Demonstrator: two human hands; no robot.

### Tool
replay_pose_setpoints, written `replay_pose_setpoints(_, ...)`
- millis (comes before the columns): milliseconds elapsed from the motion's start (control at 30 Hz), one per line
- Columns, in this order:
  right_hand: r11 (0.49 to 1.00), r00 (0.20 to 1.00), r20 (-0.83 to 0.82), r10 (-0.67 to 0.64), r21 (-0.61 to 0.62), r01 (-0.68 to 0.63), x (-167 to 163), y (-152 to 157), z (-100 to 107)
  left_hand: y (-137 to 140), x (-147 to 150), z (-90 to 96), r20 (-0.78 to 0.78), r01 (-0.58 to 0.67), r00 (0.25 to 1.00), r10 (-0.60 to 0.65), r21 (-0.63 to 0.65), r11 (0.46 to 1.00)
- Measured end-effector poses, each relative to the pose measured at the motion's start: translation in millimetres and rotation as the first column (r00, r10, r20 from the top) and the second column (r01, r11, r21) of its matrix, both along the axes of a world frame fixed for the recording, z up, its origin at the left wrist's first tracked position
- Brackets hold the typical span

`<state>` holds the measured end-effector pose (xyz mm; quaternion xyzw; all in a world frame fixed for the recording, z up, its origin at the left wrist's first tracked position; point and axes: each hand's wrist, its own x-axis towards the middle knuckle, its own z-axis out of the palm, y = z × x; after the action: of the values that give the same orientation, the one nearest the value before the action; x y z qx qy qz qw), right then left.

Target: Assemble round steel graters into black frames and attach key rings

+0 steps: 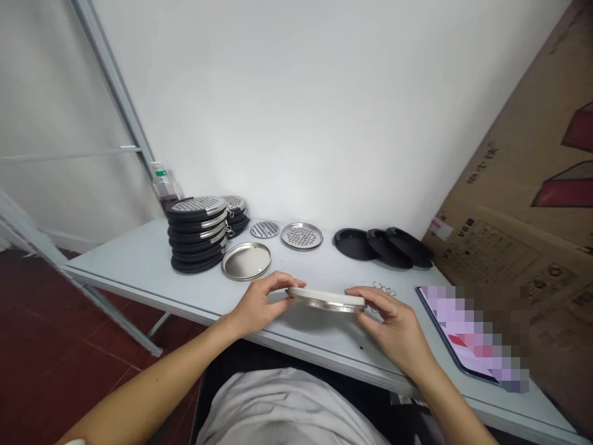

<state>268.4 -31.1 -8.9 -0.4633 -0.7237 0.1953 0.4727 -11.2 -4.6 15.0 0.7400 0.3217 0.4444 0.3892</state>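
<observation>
A round, shallow metal pan (327, 300) is held nearly level just above the table's front part, seen almost edge-on. My left hand (264, 304) pinches its left rim between thumb and fingers. On the opposite rim, my right hand (388, 318) grips it the same way. The pan's underside is hidden. Behind my left hand lies another shallow metal pan (246, 261). Farther back are a loose perforated metal disc (265, 229) and a rimmed pan with a perforated disc in it (302, 237). Small metal rings (384, 288) lie just beyond my right hand.
Stacked black-rimmed perforated discs (197, 235) stand at the left, near a bottle (163, 185). Black round shallow covers (354, 245) overlap at the back right. A tablet (467, 337) lies at the right, beside a large cardboard box (514, 222). The table (134, 275) meets a wall behind.
</observation>
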Motion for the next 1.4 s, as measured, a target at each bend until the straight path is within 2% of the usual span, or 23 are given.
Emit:
replay_pose_setpoints(133,0.995,0.997,0.083,-0.004,0.103,-0.005,1.8,-2.6,-0.9,-2.4,-1.5,-9.6,-0.093,-0.027,0.995,0.045,0.195,0.981)
replay_pose_setpoints(267,0.989,0.997,0.078,-0.005,0.146,-0.006,1.0,-4.0,-0.3,-1.3,-3.1,-10.4,-0.124,-0.006,0.992,0.035,0.227,0.974)
replay_pose_setpoints(367,0.997,1.000,-0.013,-0.011,0.078,0.012,-1.8,-4.7,2.1,-2.1,-1.3,-3.3,-0.087,-0.052,0.994,0.062,0.115,0.992)
replay_pose_setpoints(467,0.990,0.975,-0.214,-0.050,-0.138,0.020,-5.3,-3.4,6.1,-1.9,4.0,5.6,0.038,-0.006,0.999,0.011,-0.149,0.989)
replay_pose_setpoints(533,0.959,0.939,-0.335,-0.072,-0.282,-0.027,-6.9,-1.4,7.5,-0.7,8.1,8.0,0.140,0.082,0.989,-0.041,-0.302,0.950)
replay_pose_setpoints(600,0.922,0.906,-0.419,-0.067,-0.373,-0.104,-7.6,0.6,6.3,0.7,11.3,6.1,0.211,0.131,0.976,-0.047,-0.401,0.907)
replay_pose_setpoints(700,0.866,0.862,-0.504,-0.056,-0.454,-0.209,-7.1,2.8,0.1,2.5,14.0,-1.2,0.259,0.153,0.966,-0.011,-0.535,0.831)
replay_pose_setpoints(767,0.840,0.855,-0.516,-0.062,-0.490,-0.235,-6.4,3.6,-4.6,3.6,14.8,-5.3,0.268,0.152,0.963,0.018,-0.597,0.788)
replay_pose_setpoints(900,0.818,0.852,-0.521,-0.060,-0.514,-0.256,-6.1,4.1,-8.3,4.9,15.7,-7.5,0.250,0.137,0.968,0.034,-0.632,0.763)
replay_pose_setpoints(1267,0.791,0.869,-0.489,-0.075,-0.560,-0.246,-9.4,1.0,-2.3,5.1,17.3,-7.4,0.211,0.095,0.976,0.055,-0.639,0.763)
replay_pose_setpoints(1333,0.804,0.867,-0.486,-0.107,-0.555,-0.212,-10.8,2.4,-4.1,6.4,17.7,-8.4,0.201,0.079,0.977,0.071,-0.649,0.757)
replay_pose_setpoints(1400,0.843,0.883,-0.444,-0.154,-0.526,-0.117,-12.5,3.8,-6.2,8.3,17.8,-10.4,0.179,0.024,0.977,0.117,-0.637,0.771)
